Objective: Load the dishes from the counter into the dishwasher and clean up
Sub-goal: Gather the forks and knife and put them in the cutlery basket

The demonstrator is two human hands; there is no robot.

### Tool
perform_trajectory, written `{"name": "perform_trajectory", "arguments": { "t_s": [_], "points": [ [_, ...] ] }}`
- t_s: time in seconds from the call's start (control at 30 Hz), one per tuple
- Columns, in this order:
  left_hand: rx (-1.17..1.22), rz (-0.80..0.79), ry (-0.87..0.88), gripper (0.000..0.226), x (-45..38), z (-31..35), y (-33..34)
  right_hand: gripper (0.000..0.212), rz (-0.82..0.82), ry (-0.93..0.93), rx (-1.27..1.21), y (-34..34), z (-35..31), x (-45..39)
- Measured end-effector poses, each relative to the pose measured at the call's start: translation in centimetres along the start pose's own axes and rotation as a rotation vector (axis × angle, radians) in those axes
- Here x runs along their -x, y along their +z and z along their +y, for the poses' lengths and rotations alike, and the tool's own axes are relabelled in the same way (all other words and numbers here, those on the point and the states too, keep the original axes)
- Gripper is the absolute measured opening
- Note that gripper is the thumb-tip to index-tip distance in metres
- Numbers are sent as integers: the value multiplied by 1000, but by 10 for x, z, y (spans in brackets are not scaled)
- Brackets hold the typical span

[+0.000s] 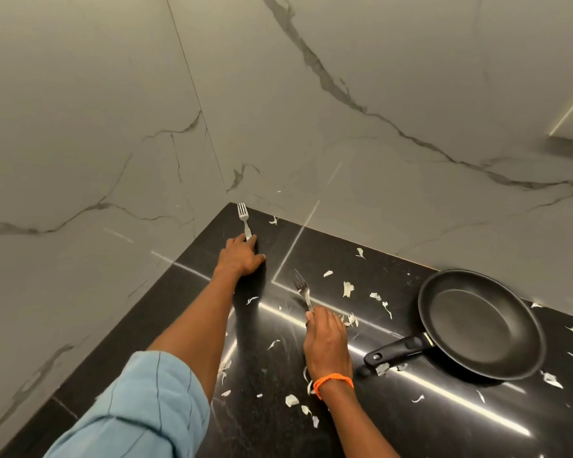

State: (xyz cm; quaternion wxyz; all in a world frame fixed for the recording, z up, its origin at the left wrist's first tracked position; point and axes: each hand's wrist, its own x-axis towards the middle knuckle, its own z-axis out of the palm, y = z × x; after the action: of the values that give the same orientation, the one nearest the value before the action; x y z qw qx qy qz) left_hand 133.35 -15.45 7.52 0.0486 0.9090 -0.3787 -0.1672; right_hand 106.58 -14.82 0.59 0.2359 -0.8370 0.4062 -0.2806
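- Glossy black stone counter (444, 424) fills the lower half of the frame, running into a corner of grey-veined white marble wall (113, 127) at centre.
- Left hand (242, 256) reaches into that corner, just left of frame centre. Fingers are on the handle end of a small silver metal fork (244, 219); the fork lies flat on the counter, tines toward the wall corner. Fingertips curl down over the handle, but can't tell whether it's a real grip or just contact.
- Light blue rolled sleeve (139, 404) covers the left upper arm at lower left.
- Right hand (326, 338) sits lower centre and pinches the handle of a second silver metal fork (301, 287) between thumb and curled fingers. Tines angle up and to the upper left, clear of the hand. Can't tell if the tines touch the counter.
- Braided orange wristband (333, 381) wraps the right wrist.
- Black non-stick frying pan (480, 325) rests upright on the counter at right of centre, its black handle pointing lower left toward the right hand, near it but apart.
- Pale shredded vegetable scraps (347, 288) are scattered over the counter between the forks, around the pan and down toward the lower edge.
- Bright strip-light reflections streak the counter surface.
- The two forks are well apart, one per hand.
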Motion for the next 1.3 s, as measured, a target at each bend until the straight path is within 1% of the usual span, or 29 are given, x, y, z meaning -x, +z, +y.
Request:
{"name": "perform_trajectory", "arguments": {
  "t_s": [0.07, 0.13, 0.2, 0.27, 0.47, 0.57, 0.63, 0.67, 0.77, 0.8, 0.9, 0.97, 1.03, 1.13, 1.23, 1.3],
  "points": [
    [16, 46, 27, 55, 1, 7, 7, 16, 12, 2, 12, -1, 4, 0],
    [66, 143, 30, 43, 8, 11, 15, 22, 18, 0, 22, -2, 8, -2],
    [132, 233, -1, 32, 17, 11, 19, 22, 19, 0, 23, -1, 7, -4],
    [169, 270, -43, 23, 24, 8, 22, 20, 29, 0, 22, -1, 4, -5],
    [132, 209, -146, 31, 31, -2, 20, 28, 44, 1, 31, -1, 3, 2],
    [162, 246, -108, 32, 29, -5, 18, 29, 31, 6, 42, 2, 0, 3],
    [168, 221, -54, 38, 23, -4, 17, 26, 26, 9, 46, 4, -2, 2],
    [169, 206, -41, 38, 19, -1, 17, 23, 24, 14, 48, 4, -2, 1],
    [210, 186, -63, 25, 10, 12, 18, 18, 8, 39, 56, 4, 1, -2],
    [225, 158, -84, 25, 10, 18, 18, 19, 9, 43, 60, 3, 3, -2],
    [255, 0, -119, 26, 17, 30, 23, 26, 26, 33, 63, -1, 7, -2],
    [243, -80, -104, 28, 26, 33, 25, 24, 28, 35, 58, -1, 8, -3],
    [201, -131, -83, 25, 39, 35, 22, 19, 25, 43, 49, -1, 7, -4],
    [158, -199, -66, 25, 60, 39, 20, 18, 35, 51, 38, -1, 9, -7],
    [197, -238, -57, 20, 91, 35, 22, 19, 21, 58, 22, 1, 5, -10],
    [233, -253, -56, 24, 115, 29, 26, 18, -2, 85, -20, 1, -2, -12]
  ]
}}
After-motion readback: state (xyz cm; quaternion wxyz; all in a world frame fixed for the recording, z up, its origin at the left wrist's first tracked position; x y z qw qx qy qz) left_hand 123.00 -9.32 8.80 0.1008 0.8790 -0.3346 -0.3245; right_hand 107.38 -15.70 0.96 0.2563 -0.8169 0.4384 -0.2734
